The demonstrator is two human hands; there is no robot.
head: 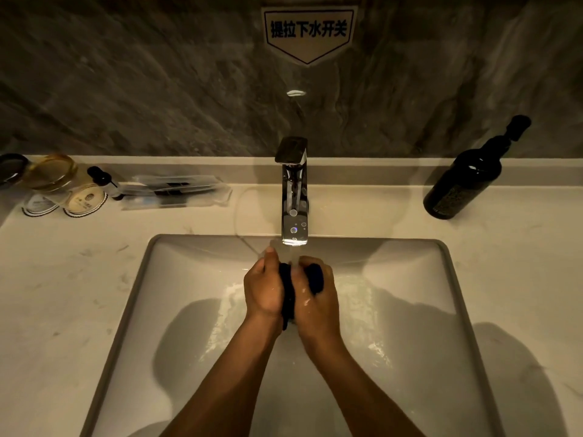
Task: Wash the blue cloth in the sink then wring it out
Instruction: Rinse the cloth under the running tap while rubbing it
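The blue cloth [288, 296], dark and bunched, is pressed between my two hands over the middle of the white sink [410, 310]. My left hand [263, 287] grips its left side and my right hand [317, 299] grips its right side. A stream of water falls from the chrome tap [293, 197] onto the cloth and my fingers. Most of the cloth is hidden inside my hands; a short end hangs below them.
A dark pump bottle [470, 175] stands on the counter at the right. At the left sit glass cups [53, 173] on paper coasters, a small black pump bottle [101, 178] and wrapped toiletries [176, 190]. A sign [309, 31] hangs on the stone wall.
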